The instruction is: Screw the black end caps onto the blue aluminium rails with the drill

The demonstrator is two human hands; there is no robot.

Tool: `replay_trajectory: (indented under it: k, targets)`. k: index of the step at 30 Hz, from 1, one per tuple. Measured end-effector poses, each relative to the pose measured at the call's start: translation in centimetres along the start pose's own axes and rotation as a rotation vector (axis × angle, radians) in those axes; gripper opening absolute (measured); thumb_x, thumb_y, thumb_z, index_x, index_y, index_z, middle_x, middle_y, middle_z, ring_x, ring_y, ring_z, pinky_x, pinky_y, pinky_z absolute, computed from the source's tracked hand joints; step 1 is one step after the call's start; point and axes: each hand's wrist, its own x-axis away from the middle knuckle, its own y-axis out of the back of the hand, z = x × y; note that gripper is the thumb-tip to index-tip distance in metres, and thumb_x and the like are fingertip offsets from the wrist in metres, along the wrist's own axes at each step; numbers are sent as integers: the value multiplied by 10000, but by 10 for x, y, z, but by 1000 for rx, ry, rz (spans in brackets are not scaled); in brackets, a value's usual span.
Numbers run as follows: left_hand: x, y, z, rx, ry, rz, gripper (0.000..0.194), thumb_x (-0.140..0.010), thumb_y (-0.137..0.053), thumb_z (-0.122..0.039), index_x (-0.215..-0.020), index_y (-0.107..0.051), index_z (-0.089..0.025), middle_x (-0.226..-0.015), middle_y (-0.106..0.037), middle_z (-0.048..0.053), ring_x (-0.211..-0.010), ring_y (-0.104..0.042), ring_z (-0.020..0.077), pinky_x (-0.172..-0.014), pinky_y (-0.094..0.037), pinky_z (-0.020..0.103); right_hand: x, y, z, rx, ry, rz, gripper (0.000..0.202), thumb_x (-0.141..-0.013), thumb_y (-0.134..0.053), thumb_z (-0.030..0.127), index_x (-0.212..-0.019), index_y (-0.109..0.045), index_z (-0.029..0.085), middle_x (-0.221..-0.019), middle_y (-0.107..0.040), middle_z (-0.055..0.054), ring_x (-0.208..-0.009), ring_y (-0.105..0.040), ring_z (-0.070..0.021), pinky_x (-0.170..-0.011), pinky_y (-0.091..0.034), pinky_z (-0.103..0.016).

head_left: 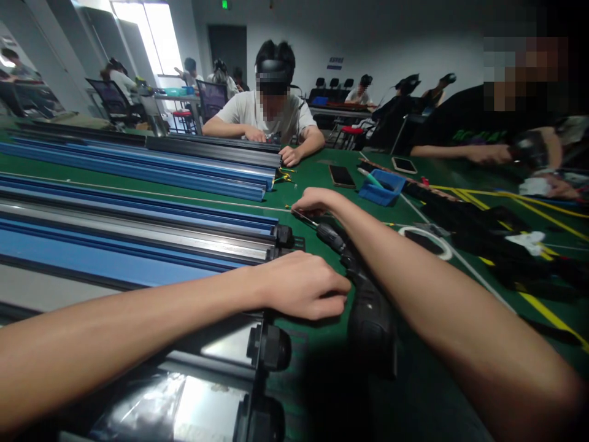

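Presently have left hand (308, 285) curled beside electric screwdriver (367, 298), slanting tip-first toward right hand (316, 200) and far edge of bench (313, 177); cannot tell either grasp

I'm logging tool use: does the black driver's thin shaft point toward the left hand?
No, the black driver has its shaft pointing toward the right hand.

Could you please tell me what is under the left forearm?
Long blue and grey profiles show beyond the left forearm; black end fittings show on its near side. Whatever lies directly beneath the arm is covered.
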Motion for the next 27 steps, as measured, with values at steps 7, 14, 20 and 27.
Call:
replay_trajectory:
  k: [7, 14, 20, 27]
  targets:
    - [-1, -1, -1, 31, 33, 16, 237, -988, -475, -297, -788, -560, -203, -739, -656, 29, -678, -607, 171, -577, -343, 288, 8, -9, -15, -145, 33, -149, 266, -826, -642, 342, -670, -689, 131, -580, -584, -30, -510, -468, -117, -511, -346, -265]
    - [-1, 1, -1, 45, 48, 25, 249, -997, -469, -303, -802, -583, -197, -746, -660, 33, -691, -613, 170, -599, -364, 283, 20, -11, -13, -249, 164, -95, 215, -773, -650, 320, -670, -701, 139, -597, -604, -7, -527, -446, -105, -512, -338, -253]
    - [-1, 2, -2, 65, 52, 27, 247, -995, -470, -297, -821, -612, -194, -756, -669, 35, -696, -613, 167, -602, -374, 271, 18, -13, -17, -260, 174, -86, 236, -776, -664, 342, -647, -677, 145, -526, -524, 17, -500, -409, -102, -493, -306, -258]
    - [0, 1, -1, 70, 44, 13, 234, -987, -489, -284, -812, -618, -198, -736, -657, 36, -685, -611, 174, -611, -389, 280, 18, -13, -18, -287, 168, -107, 223, -804, -627, 320, -672, -672, 146, -533, -532, 14, -509, -425, -105, -514, -334, -253]
